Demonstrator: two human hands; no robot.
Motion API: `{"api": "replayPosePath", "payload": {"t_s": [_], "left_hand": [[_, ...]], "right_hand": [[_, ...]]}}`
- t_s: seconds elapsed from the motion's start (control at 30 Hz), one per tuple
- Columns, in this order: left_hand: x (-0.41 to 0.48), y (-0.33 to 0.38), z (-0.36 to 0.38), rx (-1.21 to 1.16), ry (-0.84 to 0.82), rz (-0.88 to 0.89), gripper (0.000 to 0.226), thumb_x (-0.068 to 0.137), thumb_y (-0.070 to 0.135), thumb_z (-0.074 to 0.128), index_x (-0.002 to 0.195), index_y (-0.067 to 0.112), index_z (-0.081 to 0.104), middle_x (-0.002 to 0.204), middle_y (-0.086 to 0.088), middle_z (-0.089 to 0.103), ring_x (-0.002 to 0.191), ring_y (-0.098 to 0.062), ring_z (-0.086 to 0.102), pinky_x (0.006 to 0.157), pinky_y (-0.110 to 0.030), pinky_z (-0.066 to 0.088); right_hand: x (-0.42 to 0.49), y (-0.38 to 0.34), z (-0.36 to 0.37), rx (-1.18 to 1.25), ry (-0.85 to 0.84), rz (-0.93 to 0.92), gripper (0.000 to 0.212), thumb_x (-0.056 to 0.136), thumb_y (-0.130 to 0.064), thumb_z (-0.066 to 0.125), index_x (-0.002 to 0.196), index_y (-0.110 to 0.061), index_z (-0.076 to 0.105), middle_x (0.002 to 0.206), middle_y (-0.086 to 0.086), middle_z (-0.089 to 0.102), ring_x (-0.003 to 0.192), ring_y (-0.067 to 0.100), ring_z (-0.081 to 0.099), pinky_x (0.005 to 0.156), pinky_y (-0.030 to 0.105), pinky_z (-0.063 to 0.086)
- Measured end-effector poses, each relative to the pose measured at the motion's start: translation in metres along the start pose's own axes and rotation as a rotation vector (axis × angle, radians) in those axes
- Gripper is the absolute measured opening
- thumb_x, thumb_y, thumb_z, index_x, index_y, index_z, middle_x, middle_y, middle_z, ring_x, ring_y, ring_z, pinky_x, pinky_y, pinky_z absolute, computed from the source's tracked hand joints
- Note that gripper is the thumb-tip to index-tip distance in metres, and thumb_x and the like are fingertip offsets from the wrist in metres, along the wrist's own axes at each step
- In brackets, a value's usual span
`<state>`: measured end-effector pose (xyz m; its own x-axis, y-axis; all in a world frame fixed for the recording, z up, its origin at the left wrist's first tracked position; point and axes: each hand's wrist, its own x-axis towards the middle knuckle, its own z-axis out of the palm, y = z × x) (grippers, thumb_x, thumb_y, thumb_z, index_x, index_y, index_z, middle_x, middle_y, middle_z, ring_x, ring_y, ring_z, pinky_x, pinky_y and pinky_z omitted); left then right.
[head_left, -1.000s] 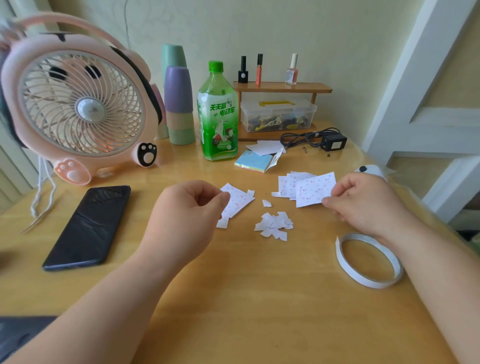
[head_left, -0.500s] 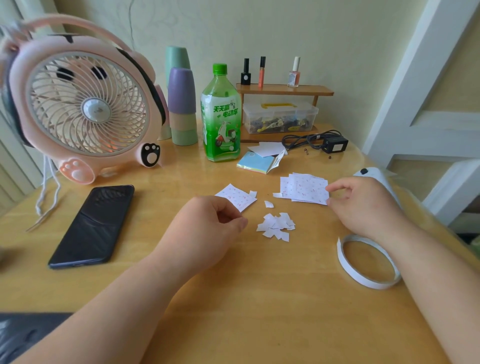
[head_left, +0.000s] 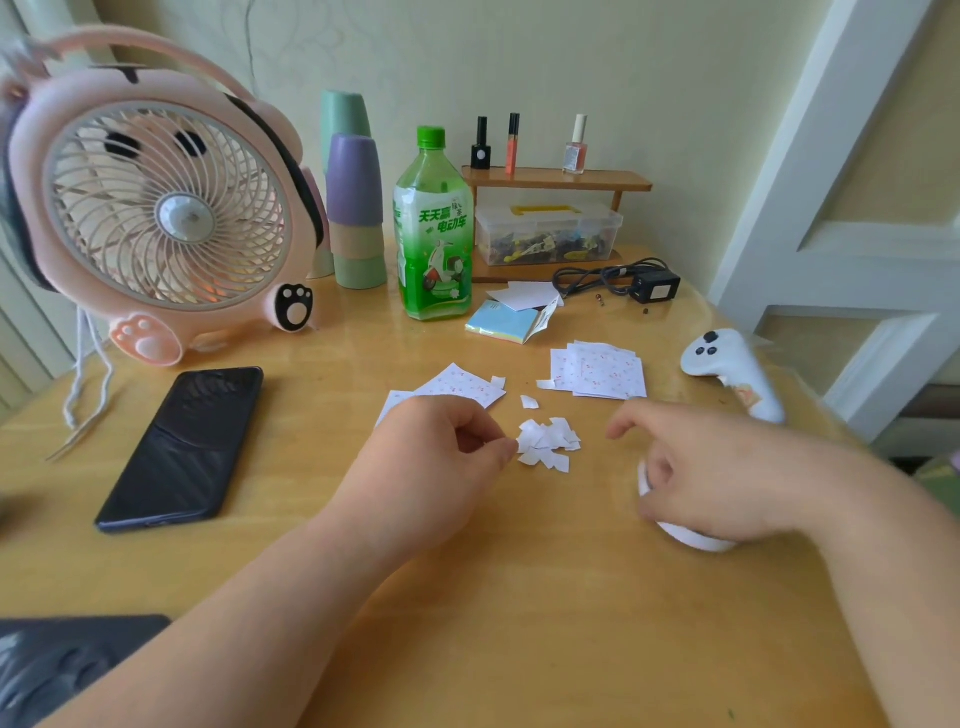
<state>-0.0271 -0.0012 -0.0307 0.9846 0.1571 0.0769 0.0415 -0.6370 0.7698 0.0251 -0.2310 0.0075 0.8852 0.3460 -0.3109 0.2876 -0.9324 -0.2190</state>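
Left fingers (head_left: 501, 451): curled, thumb and forefinger tips together at the edge of the scraps (head_left: 548, 444) (whether one is pinched cannot be told).
Right fingers (head_left: 631, 423): loosely bent, blurred, over the tape ring (head_left: 696, 543); grip cannot be told.
Scraps: small white heap on the bench (head_left: 519, 623), midway between left and right.
Paper: sheet (head_left: 457, 387) just behind the left fingers; stack (head_left: 602, 371) beyond the right.
Surroundings: phone (head_left: 182, 447), fan (head_left: 156, 208), bottle (head_left: 434, 234), controller (head_left: 727, 364).

One wide-angle view looks from the person's head, forward and down across the wooden table (head_left: 519, 613) toward the wall (head_left: 675, 78) behind it. It sits close above the left hand (head_left: 431, 467) and right hand (head_left: 722, 483); both forearms enter from the bottom edge
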Motion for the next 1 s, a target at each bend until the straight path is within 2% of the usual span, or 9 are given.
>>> {"api": "replayPosePath", "payload": {"t_s": [0.1,0.17,0.27,0.4,0.47,0.6,0.73,0.87,1.0], "left_hand": [[-0.001,0.002,-0.003,-0.213,0.001,-0.004,0.014,0.084,0.043,0.079,0.085,0.03,0.075,0.079,0.014,0.072,0.063,0.002,0.06,0.058,-0.014,0.048],[-0.001,0.003,-0.003,-0.498,-0.095,-0.025,0.036,0.075,0.047,0.083,0.104,0.028,0.074,0.095,0.007,0.075,0.082,-0.004,0.069,0.076,-0.026,0.056],[-0.004,0.003,-0.001,-0.753,-0.277,0.015,0.056,0.072,0.04,0.082,0.121,0.018,0.068,0.104,-0.001,0.075,0.095,-0.016,0.072,0.082,-0.037,0.056],[-0.005,0.004,0.003,-0.807,-0.297,0.054,0.038,0.081,0.027,0.078,0.11,0.004,0.07,0.101,-0.02,0.071,0.088,-0.024,0.066,0.083,-0.042,0.049],[-0.005,0.004,0.003,-0.885,-0.309,0.02,0.031,0.082,0.023,0.076,0.102,0.0,0.071,0.107,-0.031,0.067,0.092,-0.03,0.065,0.084,-0.041,0.049],[-0.004,0.003,0.004,-1.069,-0.322,-0.085,0.039,0.081,0.024,0.073,0.101,-0.007,0.062,0.102,-0.024,0.066,0.102,-0.034,0.064,0.082,-0.035,0.051],[-0.003,0.006,0.006,-1.061,-0.23,-0.134,0.038,0.076,0.028,0.076,0.1,0.005,0.057,0.098,-0.02,0.064,0.086,-0.023,0.06,0.073,-0.031,0.045],[-0.007,0.009,0.008,-1.051,-0.194,-0.172,0.037,0.078,0.029,0.079,0.102,0.007,0.062,0.091,-0.02,0.065,0.075,-0.02,0.059,0.066,-0.029,0.044],[-0.007,0.012,0.007,-0.991,-0.111,-0.164,0.031,0.096,0.033,0.061,0.077,0.012,0.076,0.084,-0.013,0.07,0.075,-0.02,0.055,0.065,-0.031,0.044]], "right_hand": [[0.001,-0.002,0.002,0.377,0.192,-0.312,0.054,0.091,-0.009,0.068,0.123,-0.046,0.044,0.071,-0.006,0.061,0.067,0.019,0.059,0.069,0.037,0.053],[-0.005,-0.012,0.003,0.732,0.296,-0.525,0.059,0.091,0.002,0.07,0.129,-0.035,0.046,0.075,0.006,0.062,0.07,0.03,0.058,0.067,0.034,0.05],[-0.007,-0.029,0.016,0.952,0.32,-0.684,0.061,0.086,0.004,0.068,0.134,-0.026,0.044,0.082,0.01,0.066,0.075,0.023,0.068,0.072,0.031,0.055],[-0.002,-0.041,0.032,0.958,0.3,-0.729,0.061,0.085,0.002,0.063,0.134,-0.028,0.045,0.088,0.001,0.066,0.079,0.022,0.067,0.082,0.057,0.057],[-0.001,-0.043,0.034,0.957,0.293,-0.739,0.058,0.087,0.0,0.063,0.131,-0.034,0.047,0.091,0.0,0.067,0.081,0.023,0.066,0.084,0.061,0.055],[0.001,-0.044,0.035,0.919,0.277,-0.722,0.052,0.09,-0.004,0.064,0.131,-0.031,0.047,0.091,0.005,0.067,0.087,0.028,0.065,0.09,0.053,0.053],[0.003,-0.043,0.034,0.815,0.344,-0.697,0.047,0.088,-0.008,0.067,0.125,-0.028,0.047,0.087,0.005,0.069,0.087,0.024,0.064,0.09,0.029,0.049],[0.003,-0.043,0.035,0.713,0.408,-0.684,0.046,0.085,-0.013,0.069,0.116,-0.038,0.047,0.083,-0.002,0.067,0.083,0.022,0.059,0.083,0.026,0.047],[0.004,-0.042,0.036,0.653,0.427,-0.631,0.043,0.082,-0.018,0.072,0.106,-0.044,0.047,0.083,-0.007,0.066,0.083,0.02,0.057,0.075,0.017,0.041]]}}
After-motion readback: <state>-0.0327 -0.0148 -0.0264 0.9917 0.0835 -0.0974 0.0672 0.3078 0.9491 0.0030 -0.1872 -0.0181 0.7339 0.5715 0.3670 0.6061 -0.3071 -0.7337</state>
